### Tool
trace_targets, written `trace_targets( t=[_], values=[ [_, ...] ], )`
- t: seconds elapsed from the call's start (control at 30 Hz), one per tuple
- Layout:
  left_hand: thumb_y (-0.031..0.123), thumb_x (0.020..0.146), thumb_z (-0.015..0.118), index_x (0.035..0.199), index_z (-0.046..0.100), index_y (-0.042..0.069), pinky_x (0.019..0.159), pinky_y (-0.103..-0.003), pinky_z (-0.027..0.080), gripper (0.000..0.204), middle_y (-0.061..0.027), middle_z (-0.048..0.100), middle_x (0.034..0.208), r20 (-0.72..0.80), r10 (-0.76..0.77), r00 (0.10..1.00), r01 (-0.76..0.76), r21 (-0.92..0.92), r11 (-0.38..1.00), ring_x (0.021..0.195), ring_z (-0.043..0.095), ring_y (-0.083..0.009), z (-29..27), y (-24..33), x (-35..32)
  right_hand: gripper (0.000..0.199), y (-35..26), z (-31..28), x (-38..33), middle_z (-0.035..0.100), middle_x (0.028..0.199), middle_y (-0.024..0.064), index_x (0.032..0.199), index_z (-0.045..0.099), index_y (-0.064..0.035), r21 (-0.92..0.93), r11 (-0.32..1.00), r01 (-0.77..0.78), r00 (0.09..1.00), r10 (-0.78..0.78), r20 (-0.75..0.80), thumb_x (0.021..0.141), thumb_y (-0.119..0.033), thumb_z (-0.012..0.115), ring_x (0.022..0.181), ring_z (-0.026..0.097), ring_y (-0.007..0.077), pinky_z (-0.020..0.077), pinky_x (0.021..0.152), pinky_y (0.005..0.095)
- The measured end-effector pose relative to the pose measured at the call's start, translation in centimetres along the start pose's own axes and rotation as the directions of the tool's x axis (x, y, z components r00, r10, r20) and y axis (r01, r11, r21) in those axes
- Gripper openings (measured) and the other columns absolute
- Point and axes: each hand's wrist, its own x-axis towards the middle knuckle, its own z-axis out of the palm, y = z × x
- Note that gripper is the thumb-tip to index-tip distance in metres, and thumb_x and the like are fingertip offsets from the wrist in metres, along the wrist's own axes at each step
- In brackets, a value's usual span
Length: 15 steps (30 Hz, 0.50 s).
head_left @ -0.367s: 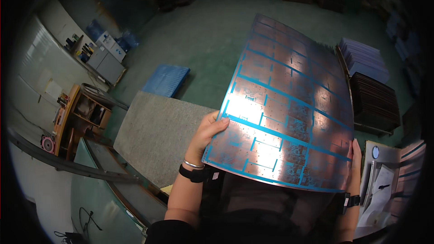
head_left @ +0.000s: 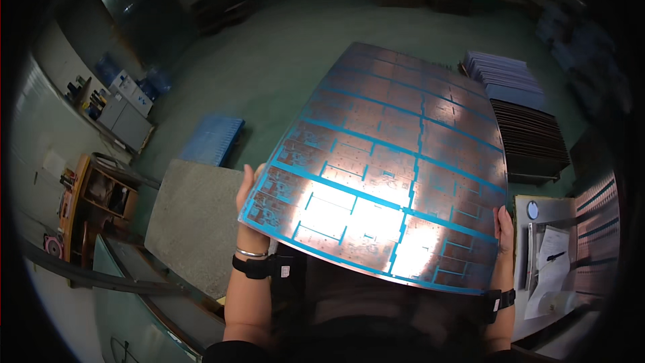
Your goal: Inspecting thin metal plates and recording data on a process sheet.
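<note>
A large copper-coloured circuit board panel (head_left: 376, 181) with bright blue lines is held up in front of me, its near edge lower than my wrists' reach and its far end tilted away. My left hand (head_left: 248, 191) grips its left edge; most of those fingers are behind the panel. On the opposite edge, my right hand (head_left: 502, 228) holds the near right corner area, fingertips showing beside the rim. Strong light glares off the panel's near half. Both wrists carry black bands, and a silver bangle (head_left: 251, 253) circles the left one.
A grey board-topped surface (head_left: 188, 222) lies to my left, with a blue slatted pallet (head_left: 213, 140) beyond it. To the right stand a rack of dark upright panels (head_left: 531, 141), a stack of pale purple sheets (head_left: 504, 77), and a white worktop with papers and a pen (head_left: 554, 262).
The panel now shows a different pattern, with dense traces at its left edge. My left thumb no longer lies on its face. The room has shifted leftward in view.
</note>
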Motion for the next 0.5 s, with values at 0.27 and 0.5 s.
trace_targets(
  t=[0.27, 0.5],
  values=[
    [0.030, 0.092, 0.050, 0.128, 0.040, 0.012, 0.101, -0.040, 0.036, 0.041, -0.0081, 0.047, 0.127, 0.144, 0.036, 0.989, 0.030, -0.431, 0.902, 0.120, 0.043, -0.0218, 3.7, -8.7, -0.4, 0.013, -2.5, 12.3, -1.4, 0.057, 0.087, -0.0046, 0.101, 0.054, -0.0086, 0.732, 0.676, 0.086, 0.996, -0.045, -0.075, 0.090, -0.017, 0.055, 0.082, 0.053, 0.0055, 0.0440, 0.078, 0.0219],
    [0.011, 0.086, 0.060, 0.107, 0.054, 0.016, 0.090, -0.037, 0.045, 0.023, 0.0037, 0.059, 0.093, -0.038, -0.078, 0.996, 0.065, -0.265, 0.962, 0.097, 0.057, -0.0136, 2.5, -10.1, 0.1, 0.027, -4.7, 12.1, -2.5, 0.056, 0.108, 0.0037, 0.113, 0.051, -0.0045, 0.723, 0.690, -0.015, 0.985, -0.115, 0.129, 0.089, -0.017, 0.055, 0.099, 0.054, 0.0129, 0.0435, 0.088, 0.0329]
  ],
)
